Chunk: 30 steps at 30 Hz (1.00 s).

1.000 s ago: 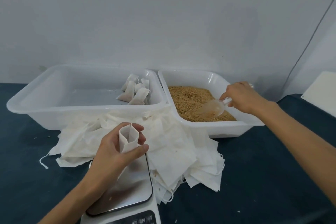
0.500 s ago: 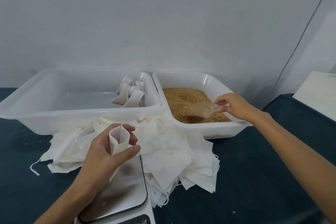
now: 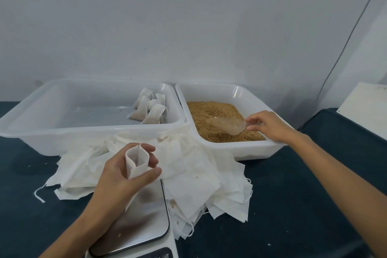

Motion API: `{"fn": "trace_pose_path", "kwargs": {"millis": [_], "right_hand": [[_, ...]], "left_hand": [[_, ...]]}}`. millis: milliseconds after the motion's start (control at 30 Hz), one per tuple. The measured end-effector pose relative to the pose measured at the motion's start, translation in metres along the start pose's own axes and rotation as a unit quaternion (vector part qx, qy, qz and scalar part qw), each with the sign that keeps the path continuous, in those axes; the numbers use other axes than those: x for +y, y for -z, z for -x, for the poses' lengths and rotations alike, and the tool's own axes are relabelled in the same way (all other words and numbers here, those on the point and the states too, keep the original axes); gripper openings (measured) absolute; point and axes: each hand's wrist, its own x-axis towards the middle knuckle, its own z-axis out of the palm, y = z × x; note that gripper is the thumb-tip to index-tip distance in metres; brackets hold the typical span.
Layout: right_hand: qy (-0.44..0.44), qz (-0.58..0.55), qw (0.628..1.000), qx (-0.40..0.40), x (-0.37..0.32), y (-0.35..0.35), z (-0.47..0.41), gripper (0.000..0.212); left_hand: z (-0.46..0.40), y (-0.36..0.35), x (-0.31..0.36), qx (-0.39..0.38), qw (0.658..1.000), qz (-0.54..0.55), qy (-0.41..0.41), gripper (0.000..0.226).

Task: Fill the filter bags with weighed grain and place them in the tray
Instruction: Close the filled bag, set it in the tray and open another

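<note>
No legible text anywhere; scale (image 3: 134, 228) panel markings at btm edge too blurred.

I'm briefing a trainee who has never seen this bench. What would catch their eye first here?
Probably the heap of golden-brown grain in the white plastic tray on the right, where the right hand pinches a clear plastic scoop. Next, the left hand holding an open white filter bag above the steel-topped scale. A few filled white bags stand in the left white tray.
</note>
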Motion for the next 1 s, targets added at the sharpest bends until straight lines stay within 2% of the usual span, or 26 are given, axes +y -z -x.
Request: {"fn": "trace_pose_path", "kwargs": {"millis": [300,633,800,1000], "right_hand": [[0.025,-0.02,0.999,0.008,-0.026,0.005,0.003,0.021],[0.157,-0.094,0.982,-0.034,-0.109,-0.001,0.026,0.024],[0.219,-0.066,0.972,-0.048,-0.147,0.0,0.041,0.027],[0.28,0.03,0.959,-0.033,-0.17,0.009,0.048,0.028]], "left_hand": [[-0.002,0.001,-0.005,0.001,1.0,-0.012,-0.006,0.042],[0.0,0.0,-0.004,-0.005,1.0,-0.011,-0.002,0.037],[0.002,0.0,0.0,-0.018,0.999,-0.023,0.015,0.041],[0.004,-0.001,-0.001,-0.034,0.999,-0.021,0.024,0.032]]}}
